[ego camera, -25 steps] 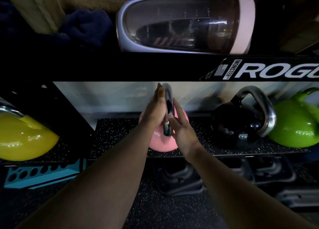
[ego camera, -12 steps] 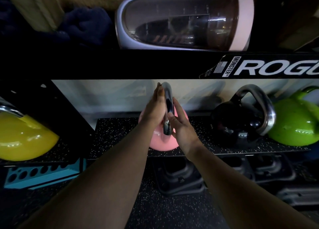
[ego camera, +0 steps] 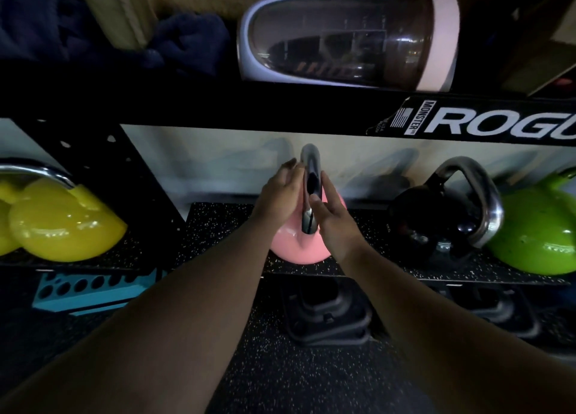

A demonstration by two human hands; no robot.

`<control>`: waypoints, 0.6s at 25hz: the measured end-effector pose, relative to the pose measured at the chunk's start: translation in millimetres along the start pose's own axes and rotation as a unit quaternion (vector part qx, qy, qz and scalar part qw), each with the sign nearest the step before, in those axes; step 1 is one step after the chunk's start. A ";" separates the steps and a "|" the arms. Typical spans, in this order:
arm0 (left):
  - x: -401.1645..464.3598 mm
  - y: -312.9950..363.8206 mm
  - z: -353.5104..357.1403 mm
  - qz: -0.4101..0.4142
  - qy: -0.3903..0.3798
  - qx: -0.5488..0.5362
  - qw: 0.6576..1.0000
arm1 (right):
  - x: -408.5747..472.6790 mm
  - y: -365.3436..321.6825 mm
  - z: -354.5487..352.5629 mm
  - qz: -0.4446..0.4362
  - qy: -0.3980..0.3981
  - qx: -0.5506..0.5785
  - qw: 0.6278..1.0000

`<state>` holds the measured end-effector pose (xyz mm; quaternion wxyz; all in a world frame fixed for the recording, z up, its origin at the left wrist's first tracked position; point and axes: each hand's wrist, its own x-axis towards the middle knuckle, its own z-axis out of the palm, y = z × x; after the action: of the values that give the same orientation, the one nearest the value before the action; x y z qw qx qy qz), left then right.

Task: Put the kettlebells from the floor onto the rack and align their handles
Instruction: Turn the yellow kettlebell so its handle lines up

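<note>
A pink kettlebell (ego camera: 294,246) stands on the speckled rack shelf (ego camera: 218,226), its steel handle (ego camera: 310,176) edge-on toward me. My left hand (ego camera: 279,197) presses flat against the handle's left side and my right hand (ego camera: 335,221) against its right side, so both clasp the handle. To the right on the same shelf stand a black kettlebell (ego camera: 427,220) with its steel handle turned at an angle and a green kettlebell (ego camera: 536,229). A yellow kettlebell (ego camera: 62,223) sits in the left bay.
The black ROGUE crossbeam (ego camera: 280,108) runs just above the handle. A clear shaker bottle (ego camera: 346,39) lies on the upper shelf beside a dark cloth (ego camera: 187,39). Below the shelf are black dumbbell cradles (ego camera: 327,314) and a blue perforated block (ego camera: 93,289) on the speckled floor.
Both hands stay on the pink kettlebell's handle; they and the kettlebell have hardly moved. The view has shifted slightly.
</note>
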<state>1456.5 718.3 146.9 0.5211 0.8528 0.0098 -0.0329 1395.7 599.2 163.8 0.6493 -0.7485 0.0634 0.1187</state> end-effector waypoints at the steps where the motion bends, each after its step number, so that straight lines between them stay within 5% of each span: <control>1: -6.1 -0.9 -8.2 0.013 -0.003 0.039 0.999 | -3.4 -6.1 -2.6 -0.019 0.019 -0.056 0.998; 4: -25.6 -3.2 -42.4 0.062 0.000 0.186 0.981 | -7.2 -24.5 -7.7 -0.165 0.127 -0.359 0.910; 7: -48.3 -10.8 -88.7 0.123 0.012 0.394 0.911 | -12.5 -48.6 10.6 -0.231 0.098 -0.504 0.826; 15: -99.6 -57.2 -242.9 0.091 0.054 0.509 0.854 | -25.7 -79.8 136.0 -0.270 0.009 -0.518 0.811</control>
<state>1365.4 962.2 213.2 0.0140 0.9964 -0.0575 0.0602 1377.9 743.8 229.4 0.1706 -0.9620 -0.2062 -0.0534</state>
